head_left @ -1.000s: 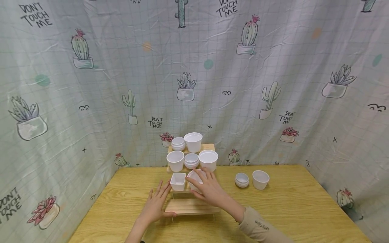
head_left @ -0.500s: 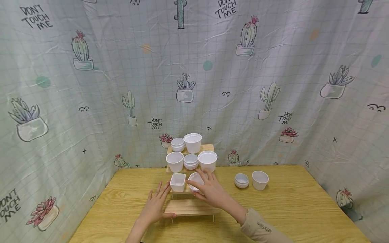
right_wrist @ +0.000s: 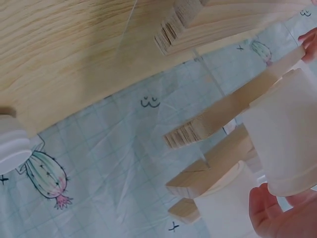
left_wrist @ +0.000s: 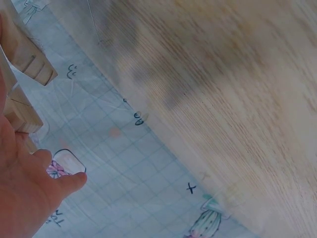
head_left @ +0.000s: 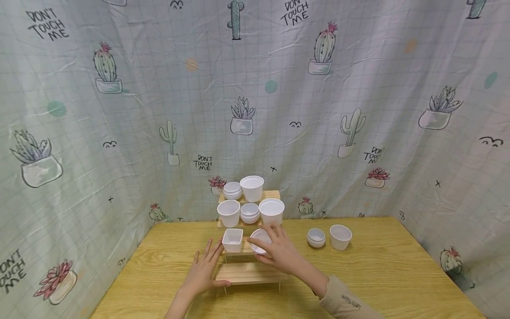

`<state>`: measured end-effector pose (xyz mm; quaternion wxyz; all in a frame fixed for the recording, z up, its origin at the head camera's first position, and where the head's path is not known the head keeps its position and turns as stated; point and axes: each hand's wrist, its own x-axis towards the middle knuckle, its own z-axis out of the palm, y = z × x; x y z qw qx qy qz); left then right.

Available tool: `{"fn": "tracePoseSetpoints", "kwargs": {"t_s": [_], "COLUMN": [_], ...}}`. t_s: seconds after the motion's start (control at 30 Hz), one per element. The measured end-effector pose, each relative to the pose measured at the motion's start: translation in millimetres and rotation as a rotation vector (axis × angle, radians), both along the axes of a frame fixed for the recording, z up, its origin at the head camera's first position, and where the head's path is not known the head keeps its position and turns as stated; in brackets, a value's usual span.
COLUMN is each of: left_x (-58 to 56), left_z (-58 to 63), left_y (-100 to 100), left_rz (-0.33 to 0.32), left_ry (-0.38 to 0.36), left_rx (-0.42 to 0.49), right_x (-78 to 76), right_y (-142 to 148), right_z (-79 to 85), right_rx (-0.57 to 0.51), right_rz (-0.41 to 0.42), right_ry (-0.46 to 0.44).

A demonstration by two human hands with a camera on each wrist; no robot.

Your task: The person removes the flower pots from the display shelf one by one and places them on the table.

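Observation:
A wooden stepped stand (head_left: 251,274) bears several white pots. My right hand (head_left: 282,252) grips a round white pot (head_left: 260,234) by its rim on the third step from the top. In the right wrist view the fingers reach to the rim of this same pot (right_wrist: 282,134). Beside it, with a gap between, sits a square white pot (head_left: 232,240). My left hand (head_left: 204,269) lies with fingers spread at the stand's left side, fingertips close to the square pot; whether they touch it cannot be told. The left wrist view shows this hand (left_wrist: 29,183) near the step ends.
The second step holds a round pot (head_left: 229,213), a low ribbed pot (head_left: 250,213) and a wide pot (head_left: 272,212). On top stand a low pot (head_left: 233,191) and a taller pot (head_left: 252,189). Another two pots, low (head_left: 316,238) and tall (head_left: 340,237), stand on the table (head_left: 378,266).
My right hand has shifted slightly right with the round pot, widening the gap to the square pot. The left hand has stayed in place.

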<state>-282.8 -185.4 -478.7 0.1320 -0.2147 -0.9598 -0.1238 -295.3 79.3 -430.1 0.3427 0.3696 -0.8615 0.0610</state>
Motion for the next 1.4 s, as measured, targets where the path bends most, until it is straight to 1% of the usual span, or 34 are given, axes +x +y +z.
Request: {"fn": "tracePoseSetpoints", "kwargs": {"t_s": [0.2, 0.4, 0.57, 0.7, 0.9, 1.1, 1.4], "left_x": [0.1, 0.0, 0.1, 0.3, -0.5, -2.7, -1.6], "left_z": [-2.1, -2.2, -2.6, -2.3, -2.4, -2.8, -2.7], "left_y": [-1, 0, 0, -1, -1, -1, -1], "left_rz": [-0.004, -0.013, -0.023, -0.020, -0.009, -0.013, -0.019], "left_ry": [0.016, 0.045, 0.067, 0.056, 0.036, 0.045, 0.040], "left_rx": [-0.012, 0.008, 0.015, 0.015, 0.011, 0.008, 0.013], "right_x": [1.4, 3.1, 4.8, 7.0, 11.3, 13.4, 19.4], "right_y": [3, 6, 9, 12, 18, 25, 34], "right_z": [-2.9, -5.0, -6.3, -6.4, -5.4, -6.6, -9.1], "right_rx": [-0.023, -0.050, -0.049, -0.048, -0.062, -0.065, -0.089], "right_rz": [0.016, 0.024, 0.002, -0.004, 0.009, 0.015, 0.020], "right_ry": [0.026, 0.010, 0.015, 0.017, 0.018, 0.056, 0.065]}}
